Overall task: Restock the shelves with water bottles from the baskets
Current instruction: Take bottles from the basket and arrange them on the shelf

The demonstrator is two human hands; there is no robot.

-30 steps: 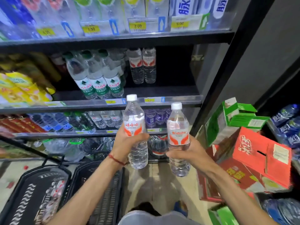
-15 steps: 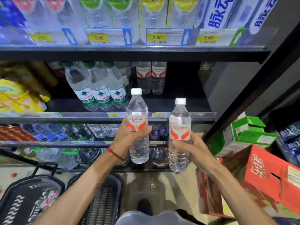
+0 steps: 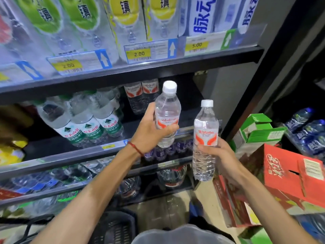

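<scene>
While hands [image 3: 149,133] [image 3: 222,156] grip them midway, bottles [image 3: 167,108] [image 3: 206,124] stand apart.

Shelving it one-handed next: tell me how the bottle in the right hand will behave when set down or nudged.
The bottle looks full, so it is probably heavy for its size. Its thin ribbed wall likely dents under a squeeze from the right hand. Tall and narrow, it may tip if nudged high, then roll.
</scene>
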